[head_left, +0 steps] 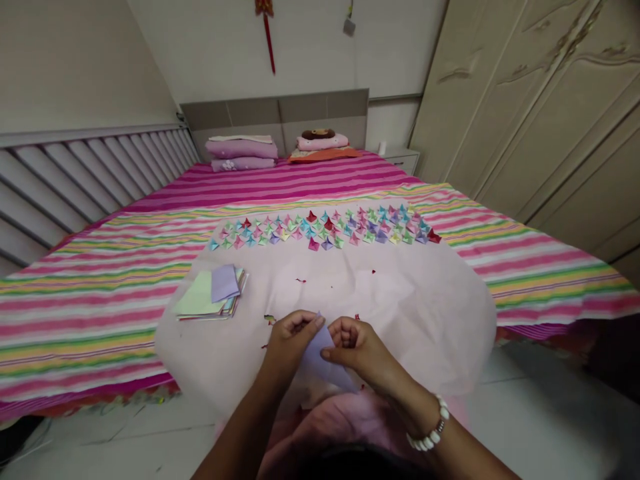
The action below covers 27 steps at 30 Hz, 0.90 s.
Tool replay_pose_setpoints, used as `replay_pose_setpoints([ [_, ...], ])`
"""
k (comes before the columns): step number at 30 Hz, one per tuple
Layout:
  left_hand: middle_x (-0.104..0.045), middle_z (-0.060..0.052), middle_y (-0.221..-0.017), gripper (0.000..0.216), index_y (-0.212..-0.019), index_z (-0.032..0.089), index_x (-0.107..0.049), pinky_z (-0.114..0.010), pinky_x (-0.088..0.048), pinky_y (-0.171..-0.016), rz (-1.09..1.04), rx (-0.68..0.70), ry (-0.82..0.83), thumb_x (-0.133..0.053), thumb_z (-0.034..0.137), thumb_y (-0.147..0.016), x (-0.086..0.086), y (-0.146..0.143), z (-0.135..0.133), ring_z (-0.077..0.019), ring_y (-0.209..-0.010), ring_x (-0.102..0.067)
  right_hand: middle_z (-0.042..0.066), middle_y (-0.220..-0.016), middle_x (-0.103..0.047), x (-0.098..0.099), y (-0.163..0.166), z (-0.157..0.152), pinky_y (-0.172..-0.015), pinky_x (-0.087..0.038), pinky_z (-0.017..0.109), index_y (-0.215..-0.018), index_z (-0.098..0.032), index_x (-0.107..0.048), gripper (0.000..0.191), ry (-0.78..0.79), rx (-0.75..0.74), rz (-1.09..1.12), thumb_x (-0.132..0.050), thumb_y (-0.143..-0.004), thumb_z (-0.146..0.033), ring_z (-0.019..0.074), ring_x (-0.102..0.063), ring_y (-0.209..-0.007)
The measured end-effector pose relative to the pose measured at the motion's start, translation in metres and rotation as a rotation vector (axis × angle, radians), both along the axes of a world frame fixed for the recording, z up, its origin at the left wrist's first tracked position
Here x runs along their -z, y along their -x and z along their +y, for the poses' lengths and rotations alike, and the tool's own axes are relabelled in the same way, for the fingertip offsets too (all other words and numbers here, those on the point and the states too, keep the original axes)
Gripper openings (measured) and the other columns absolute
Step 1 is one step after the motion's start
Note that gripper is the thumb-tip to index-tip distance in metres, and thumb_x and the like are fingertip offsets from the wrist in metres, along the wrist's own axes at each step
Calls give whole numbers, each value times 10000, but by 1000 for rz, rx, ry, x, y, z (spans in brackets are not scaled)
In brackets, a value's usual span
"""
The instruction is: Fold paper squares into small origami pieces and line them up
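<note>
A folded sheet of purple origami paper (323, 363) is held up over the near part of the pale covering. My left hand (295, 337) pinches its upper left edge between thumb and fingers. On the right side of the sheet, my right hand (357, 347) grips it with the thumb on top and the fingers curled behind. The paper's lower corner points down toward my lap. To the left lies a stack of coloured paper (200, 293), with a smaller purple piece (225, 283) on top.
Rows of small folded paper pieces (327, 228) in many colours stand along the covering's far side. The pale covering (420, 300) lies on a striped bed (100, 267). Folded bedding (243, 150) is at the headboard; a wardrobe (525, 120) stands at right.
</note>
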<state>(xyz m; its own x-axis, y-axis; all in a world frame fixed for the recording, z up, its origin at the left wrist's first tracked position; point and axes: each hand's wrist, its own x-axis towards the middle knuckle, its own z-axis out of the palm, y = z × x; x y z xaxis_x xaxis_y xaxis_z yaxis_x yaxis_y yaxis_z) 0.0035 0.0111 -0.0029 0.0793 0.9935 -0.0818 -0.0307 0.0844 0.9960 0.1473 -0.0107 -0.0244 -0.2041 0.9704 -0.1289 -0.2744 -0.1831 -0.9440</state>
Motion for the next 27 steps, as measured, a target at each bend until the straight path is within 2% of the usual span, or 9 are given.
replay_pose_setpoints([
  [7, -625, 17, -677, 215, -759, 166, -696, -208, -389, -583, -268, -58, 107, -747, 360, -679, 11, -3, -4, -95, -605, -504, -63, -565, -599, -2, -4, 2, -469, -371, 203, -698, -177, -616, 325, 10, 52, -52, -858, -502, -270, 69, -489, -482],
  [12, -652, -18, -768, 232, -758, 155, -688, -218, -434, -640, -386, -99, 134, -762, 348, -654, 11, -2, -3, -114, -686, -556, -60, -548, -596, -4, -3, 4, -472, -375, 205, -673, -170, -611, 325, 15, 55, -70, -858, -493, -282, 68, -496, -470],
  [15, -642, -21, -754, 264, -821, 151, -698, -209, -432, -612, -195, -120, 74, -733, 371, -681, 9, 1, -2, -109, -666, -552, -56, -542, -597, -3, -4, 6, -475, -378, 209, -689, -170, -617, 337, 8, 136, -62, -857, -486, -291, 73, -500, -469],
  [18, -650, -16, -794, 377, -940, 144, -690, -204, -384, -487, 97, -131, 11, -751, 360, -637, 10, 3, -5, -59, -493, -456, -41, -546, -607, -1, -7, 9, -487, -400, 223, -704, -172, -616, 324, -22, 256, -51, -838, -513, -310, 87, -513, -481],
  [21, -664, -46, -906, 478, -1067, 143, -639, -215, -323, -395, 143, -3, 39, -709, 383, -660, 12, 1, -12, -25, -379, -368, -29, -565, -618, -2, -9, 9, -502, -413, 235, -722, -176, -614, 312, -41, 309, -56, -822, -533, -311, 100, -526, -496],
  [24, -646, -20, -732, 410, -1047, 126, -642, -219, -353, -447, 61, 146, 46, -648, 377, -723, 15, -1, -16, -65, -430, -459, -16, -597, -631, -4, -7, 7, -514, -417, 245, -732, -184, -614, 302, -52, 286, -45, -813, -556, -328, 110, -535, -513],
  [27, -558, 23, -567, 309, -946, 123, -669, -214, -360, -517, 4, 185, 46, -654, 346, -733, 17, 1, -16, -96, -518, -498, -9, -634, -637, -10, -4, 3, -542, -422, 257, -757, -186, -625, 319, -49, 231, -9, -818, -567, -355, 122, -545, -547],
])
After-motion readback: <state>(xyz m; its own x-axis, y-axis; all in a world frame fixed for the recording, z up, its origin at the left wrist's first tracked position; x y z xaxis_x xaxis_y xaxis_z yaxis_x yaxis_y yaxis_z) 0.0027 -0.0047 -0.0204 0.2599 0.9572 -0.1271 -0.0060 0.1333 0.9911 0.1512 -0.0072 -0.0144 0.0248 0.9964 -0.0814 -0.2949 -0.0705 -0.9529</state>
